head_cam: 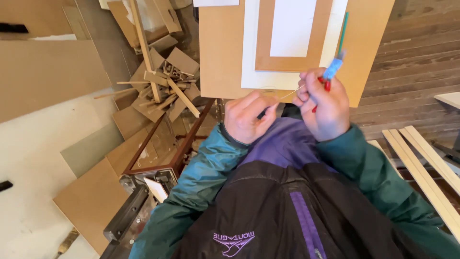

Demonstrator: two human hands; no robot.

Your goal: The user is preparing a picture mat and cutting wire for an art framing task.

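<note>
My left hand is closed, its fingertips pinching one end of a thin pale strand that runs up to the right. My right hand grips a tool with red handles and also a slim green stick wrapped in blue tape that points up and away. Both hands are held close to my chest, over my teal and purple jacket. Just beyond them lies a brown board carrying a white sheet and a brown frame-shaped cut-out with a white centre.
A heap of brown board offcuts and thin wooden strips lies at the left. A wooden-framed glass case stands below it, with large brown boards around. Pale wooden slats lie on the plank floor at the right.
</note>
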